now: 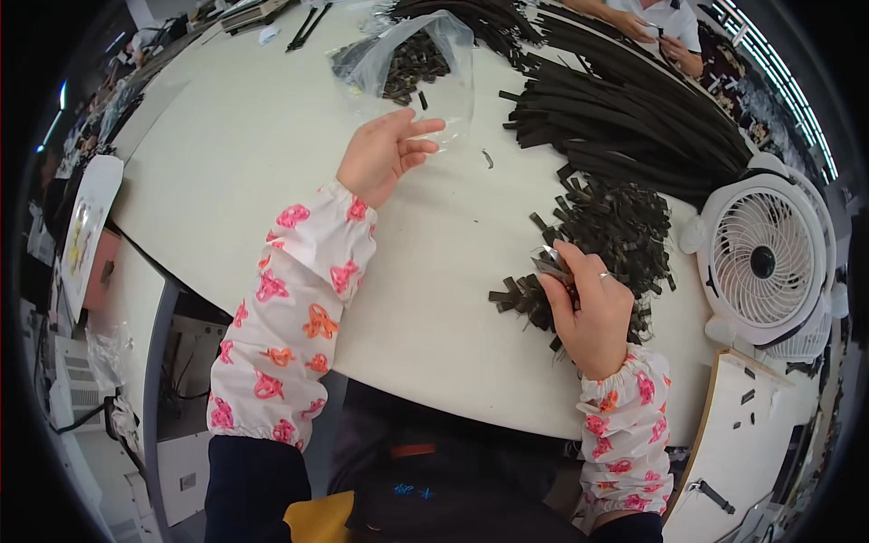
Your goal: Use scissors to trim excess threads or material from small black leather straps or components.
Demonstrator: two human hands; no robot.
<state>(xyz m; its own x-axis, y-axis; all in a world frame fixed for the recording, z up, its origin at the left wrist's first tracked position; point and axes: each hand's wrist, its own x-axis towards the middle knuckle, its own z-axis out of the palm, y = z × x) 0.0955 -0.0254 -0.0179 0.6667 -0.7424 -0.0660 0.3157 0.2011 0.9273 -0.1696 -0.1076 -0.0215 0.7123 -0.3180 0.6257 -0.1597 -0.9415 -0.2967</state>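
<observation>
My left hand (380,154) is raised at the front edge of a clear plastic bag (453,63) of small dark pieces (412,63), fingers apart, with nothing visible held. A single dark piece lies inside the bag's mouth, just beyond my fingertips. My right hand (584,308) grips a small metal tool (549,262), probably snips, mostly hidden by my fingers. It is over a heap of short black strap pieces with loose threads (606,226) at the right of the white table (425,353). Both my forearms wear patterned sleeve covers.
Long black straps (625,109) lie piled at the back right. Across the table, another person's hands (652,36) hold something small. A white fan (760,258) stands at the right edge, above a board (729,452). A side bench (127,344) adjoins at the left.
</observation>
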